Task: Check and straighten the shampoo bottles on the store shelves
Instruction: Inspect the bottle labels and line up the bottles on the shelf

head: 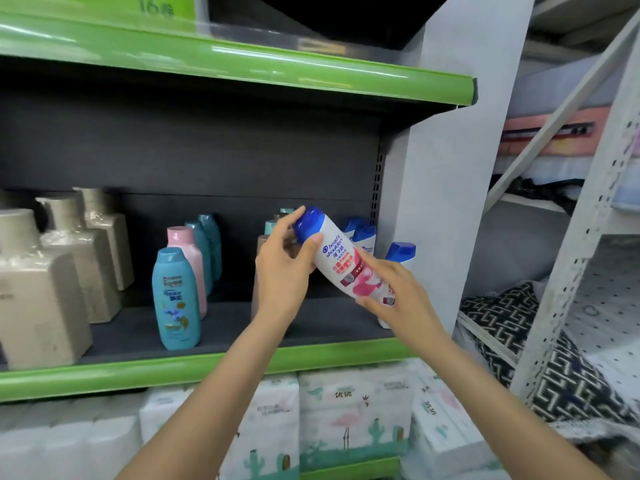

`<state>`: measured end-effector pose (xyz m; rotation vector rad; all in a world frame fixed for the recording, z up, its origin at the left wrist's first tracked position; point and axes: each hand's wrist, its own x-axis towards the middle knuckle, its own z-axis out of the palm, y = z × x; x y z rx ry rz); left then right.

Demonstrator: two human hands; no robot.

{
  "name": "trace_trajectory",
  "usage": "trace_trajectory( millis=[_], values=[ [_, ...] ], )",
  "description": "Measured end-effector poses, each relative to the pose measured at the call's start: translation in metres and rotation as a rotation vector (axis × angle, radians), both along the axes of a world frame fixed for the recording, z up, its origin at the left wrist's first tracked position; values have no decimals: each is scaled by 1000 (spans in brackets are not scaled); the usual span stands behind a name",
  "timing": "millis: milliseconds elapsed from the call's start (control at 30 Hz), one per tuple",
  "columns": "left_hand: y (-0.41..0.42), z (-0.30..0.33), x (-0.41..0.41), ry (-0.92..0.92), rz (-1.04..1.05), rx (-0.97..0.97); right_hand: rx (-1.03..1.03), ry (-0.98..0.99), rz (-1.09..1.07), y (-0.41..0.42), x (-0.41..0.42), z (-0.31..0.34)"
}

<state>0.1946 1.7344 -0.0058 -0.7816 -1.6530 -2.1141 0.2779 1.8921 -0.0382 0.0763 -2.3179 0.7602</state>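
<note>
while held, teal bottle (177, 299) leftward

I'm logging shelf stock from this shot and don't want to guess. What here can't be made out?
Head view only:
- Brown bottle: mostly hidden behind the left hand; label unseen.
- White bottle with blue cap by the upright: body covered by the right hand.
- Held shampoo bottle: its base hidden by the right hand's fingers.
- Beige bottles: cut off by the left edge; count unknown.
- Green sign at top: blurred, cropped.

Two bare forearms; no sleeves, left hand (282, 268) and right hand (398, 292) ungloved, ringless.
</note>
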Motion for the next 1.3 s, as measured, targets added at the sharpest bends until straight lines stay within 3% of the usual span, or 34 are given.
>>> trace_trajectory(
  millis=[167, 433, 600, 800, 1033, 1300],
  values=[
    [-42, -6, 11, -259, -240, 168, -2, 18, -97, -41, 19, -6],
    [-124, -24, 2, -366, -517, 12, -480, 58, 37, -114, 67, 5],
    [-152, -43, 1, -365, -521, -22, -626, 61, 25, -141, 82, 7],
    [-165, -53, 14, -389, -547, -57, -956, 20, 12, -160, 93, 0],
    [-177, -59, 30, -432, -537, -150, -946, -117, -172, -178, 103, 2],
    [-182, -65, 43, -467, -493, -172, -1003, -228, -196, -181, 117, 3]
  ],
)
